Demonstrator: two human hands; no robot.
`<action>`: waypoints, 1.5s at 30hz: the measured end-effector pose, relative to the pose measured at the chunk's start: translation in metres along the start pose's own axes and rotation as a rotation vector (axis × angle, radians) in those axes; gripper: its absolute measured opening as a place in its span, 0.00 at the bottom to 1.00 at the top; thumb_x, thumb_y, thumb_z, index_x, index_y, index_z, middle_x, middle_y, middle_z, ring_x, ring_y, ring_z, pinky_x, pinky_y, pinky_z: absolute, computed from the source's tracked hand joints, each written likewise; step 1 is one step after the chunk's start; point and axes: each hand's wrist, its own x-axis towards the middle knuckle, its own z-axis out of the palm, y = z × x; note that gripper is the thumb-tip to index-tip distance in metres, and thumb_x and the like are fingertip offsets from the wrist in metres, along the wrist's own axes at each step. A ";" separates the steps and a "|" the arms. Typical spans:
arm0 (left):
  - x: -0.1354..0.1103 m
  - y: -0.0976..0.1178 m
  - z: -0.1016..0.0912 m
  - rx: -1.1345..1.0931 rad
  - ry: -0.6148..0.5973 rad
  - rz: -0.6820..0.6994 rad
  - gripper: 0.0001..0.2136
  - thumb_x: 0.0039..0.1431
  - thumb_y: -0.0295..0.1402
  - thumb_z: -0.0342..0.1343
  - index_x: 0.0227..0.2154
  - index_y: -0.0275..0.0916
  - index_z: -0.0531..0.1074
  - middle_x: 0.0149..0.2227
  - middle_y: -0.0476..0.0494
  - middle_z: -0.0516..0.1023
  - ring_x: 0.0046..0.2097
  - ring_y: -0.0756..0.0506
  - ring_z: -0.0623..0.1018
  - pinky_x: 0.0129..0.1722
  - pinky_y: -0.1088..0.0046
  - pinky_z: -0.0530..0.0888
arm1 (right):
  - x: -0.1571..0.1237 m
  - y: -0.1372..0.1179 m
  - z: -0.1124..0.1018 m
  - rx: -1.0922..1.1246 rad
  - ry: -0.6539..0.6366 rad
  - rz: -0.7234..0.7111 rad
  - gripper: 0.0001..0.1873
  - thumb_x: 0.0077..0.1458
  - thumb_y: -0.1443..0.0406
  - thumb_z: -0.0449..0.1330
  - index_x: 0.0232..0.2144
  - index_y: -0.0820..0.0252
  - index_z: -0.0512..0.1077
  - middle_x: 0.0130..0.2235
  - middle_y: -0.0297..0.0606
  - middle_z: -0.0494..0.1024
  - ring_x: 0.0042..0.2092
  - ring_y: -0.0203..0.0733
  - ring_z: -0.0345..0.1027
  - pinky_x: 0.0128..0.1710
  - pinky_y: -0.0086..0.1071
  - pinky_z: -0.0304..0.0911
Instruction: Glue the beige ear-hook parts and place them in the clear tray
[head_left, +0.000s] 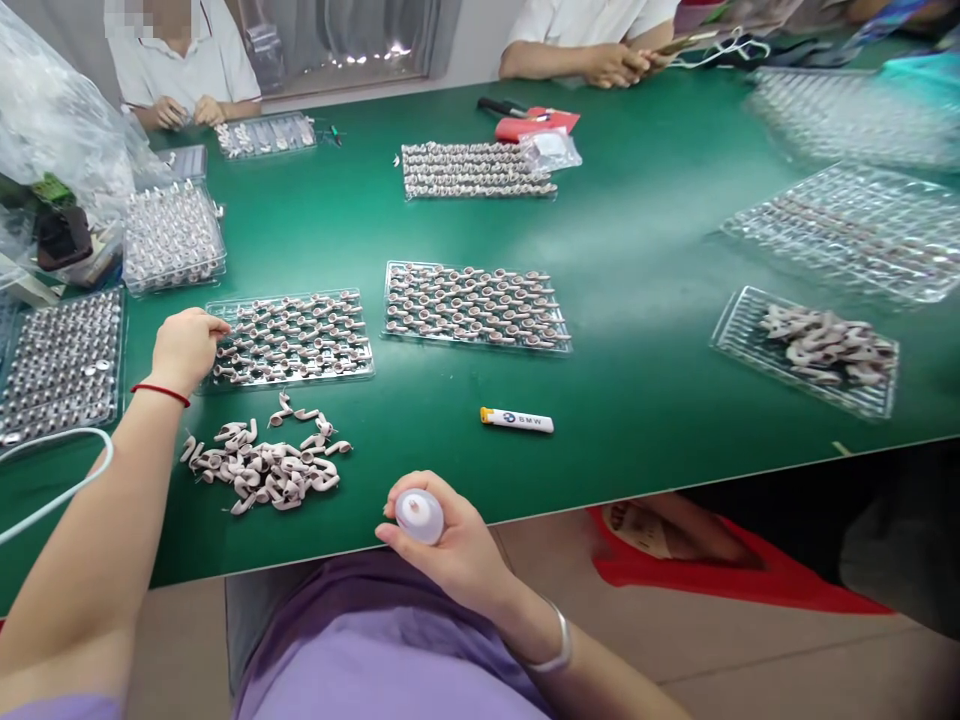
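Note:
My left hand (186, 350) is at the left edge of a clear plastic tray (366, 372) filled with rows of pinkish-beige earbud shells (296, 335). Its thumb and forefinger are pinched together; what lies between them, if anything, is hidden. Near the table's front edge, my right hand (457, 545) is wrapped around a small translucent squeeze bottle (420, 516), its tip pointing up toward me. A loose heap of the same shells (274, 465) lies on the green table (420, 420) below the tray.
A second filled tray (476, 308) sits right of the first. A white BMW lighter (517, 420) lies in front of it. More trays stand left, behind and right, one holding piled shells (832, 345). A white cable (82, 480) crosses near my left arm. Two people sit opposite.

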 end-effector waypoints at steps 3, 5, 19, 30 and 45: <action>-0.004 -0.002 -0.004 -0.019 0.010 0.061 0.16 0.66 0.43 0.51 0.39 0.34 0.75 0.40 0.45 0.78 0.43 0.44 0.78 0.46 0.62 0.75 | 0.000 0.000 0.000 0.008 0.000 0.007 0.11 0.51 0.60 0.66 0.33 0.56 0.68 0.31 0.32 0.72 0.30 0.36 0.65 0.29 0.29 0.63; -0.007 0.002 -0.007 -0.026 0.056 0.069 0.18 0.67 0.42 0.47 0.35 0.36 0.78 0.36 0.47 0.79 0.40 0.47 0.78 0.43 0.68 0.73 | 0.000 0.001 0.000 0.015 0.001 0.012 0.12 0.51 0.60 0.66 0.32 0.56 0.68 0.30 0.32 0.72 0.29 0.36 0.64 0.29 0.29 0.63; -0.061 0.087 0.009 -0.232 -0.256 0.394 0.06 0.53 0.33 0.57 0.28 0.42 0.80 0.30 0.47 0.78 0.33 0.45 0.77 0.34 0.72 0.71 | 0.002 0.000 -0.002 0.037 0.020 0.023 0.12 0.50 0.60 0.67 0.32 0.56 0.68 0.30 0.32 0.71 0.30 0.36 0.64 0.30 0.29 0.64; -0.127 0.110 -0.017 -0.671 -0.177 0.247 0.08 0.61 0.36 0.56 0.32 0.41 0.79 0.31 0.46 0.80 0.30 0.49 0.77 0.30 0.76 0.73 | 0.019 -0.013 0.008 0.160 0.029 -0.027 0.14 0.50 0.62 0.68 0.36 0.56 0.68 0.34 0.34 0.73 0.33 0.37 0.68 0.34 0.31 0.67; -0.172 0.118 -0.010 -0.682 0.057 0.417 0.07 0.59 0.26 0.59 0.38 0.43 0.78 0.35 0.48 0.80 0.33 0.51 0.80 0.34 0.80 0.77 | 0.036 -0.018 0.021 0.218 -0.178 -0.100 0.17 0.49 0.58 0.68 0.36 0.56 0.67 0.34 0.34 0.73 0.33 0.36 0.68 0.34 0.29 0.67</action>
